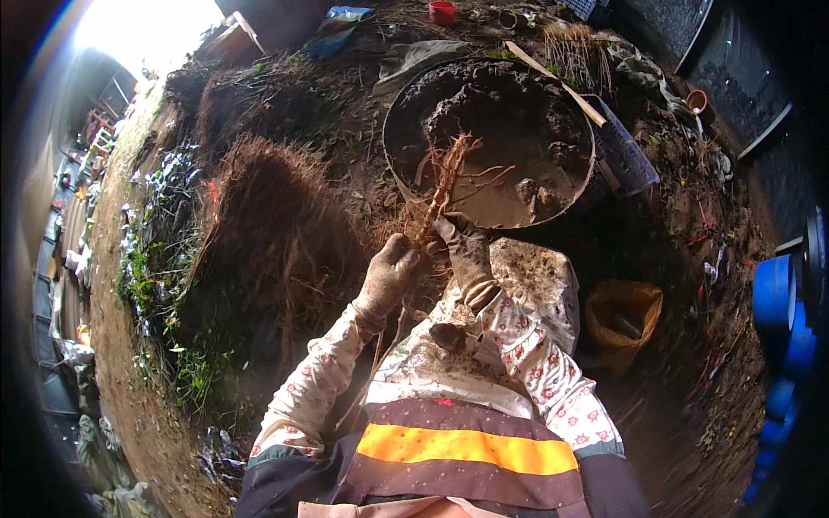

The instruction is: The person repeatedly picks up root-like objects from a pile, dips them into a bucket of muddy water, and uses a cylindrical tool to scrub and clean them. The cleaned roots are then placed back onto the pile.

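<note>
1 reddish-brown root bundle [446,183] is raised above the person's lap, tilted slightly to the right, with its upper end overlapping the near left part of a round tub [593,168] in view; thin side roots branch off to the right. Right hand [467,257], in a dark, soiled glove: fingers closed around the lower part of the bundle. Left hand [387,274], in a paler tan glove: just beside the bundle's lower end, fingers curled inward; cannot tell whether they grip any of the roots, as the palm side is hidden. Tub contents: muddy brown water [505,194] with dark clods along the far side. 1 wooden stick [557,84] slants by the tub's far right rim, near a bluish-purple crate [630,155]. To the left, a large heap of fibrous roots [281,216] on the ground. To the right, 1 yellow bag [648,304], open at the top. Lap covering [546,281]: white, heavily mud-stained. Far right: blue containers [773,293].
</note>
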{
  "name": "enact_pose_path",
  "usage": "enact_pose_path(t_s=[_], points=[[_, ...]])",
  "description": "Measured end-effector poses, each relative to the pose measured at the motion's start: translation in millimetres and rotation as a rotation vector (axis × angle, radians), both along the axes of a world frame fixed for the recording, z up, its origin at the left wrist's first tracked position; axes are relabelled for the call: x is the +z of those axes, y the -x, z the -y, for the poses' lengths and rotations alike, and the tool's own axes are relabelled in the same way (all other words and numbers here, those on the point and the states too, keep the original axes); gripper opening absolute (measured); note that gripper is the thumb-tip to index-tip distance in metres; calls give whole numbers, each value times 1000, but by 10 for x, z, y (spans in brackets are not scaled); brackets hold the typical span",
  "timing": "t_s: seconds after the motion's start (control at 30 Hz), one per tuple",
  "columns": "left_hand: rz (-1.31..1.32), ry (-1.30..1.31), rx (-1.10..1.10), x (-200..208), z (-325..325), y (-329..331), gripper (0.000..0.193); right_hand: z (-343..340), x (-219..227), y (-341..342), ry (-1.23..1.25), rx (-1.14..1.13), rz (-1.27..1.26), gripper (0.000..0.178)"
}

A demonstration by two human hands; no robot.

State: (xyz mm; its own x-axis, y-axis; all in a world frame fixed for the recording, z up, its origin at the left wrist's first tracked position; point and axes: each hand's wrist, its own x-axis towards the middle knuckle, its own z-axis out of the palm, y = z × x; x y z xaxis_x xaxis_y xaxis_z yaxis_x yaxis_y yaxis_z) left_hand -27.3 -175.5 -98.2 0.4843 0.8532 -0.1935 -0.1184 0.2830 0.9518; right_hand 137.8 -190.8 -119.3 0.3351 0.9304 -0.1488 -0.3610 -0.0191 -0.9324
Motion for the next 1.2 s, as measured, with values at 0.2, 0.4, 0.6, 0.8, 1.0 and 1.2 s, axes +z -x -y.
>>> enact_pose_path(t_s=[0.2,0.4,0.6,0.8,1.0,1.2], points=[[-399,-440,-58,-21,-193,-164,24,-41,155,-224,213,125,324,44],[-1056,-704,-412,224,-1431,-683,29,223,616,-696,201,228,584,47],[-1712,-518,-871,-347,-2270,-1346,30,1333,649,-1041,106,388,298,65],[-1380,-259,-1125,-657,-2292,-1563,38,2371,707,-1209,342,165,269,38],[-1189,-340,-1146,-772,-2093,-1408,38,2892,573,-1218,429,-33,599,30],[-1066,-400,-1116,-691,-2056,-1215,37,3033,243,-1184,305,137,1327,55]])
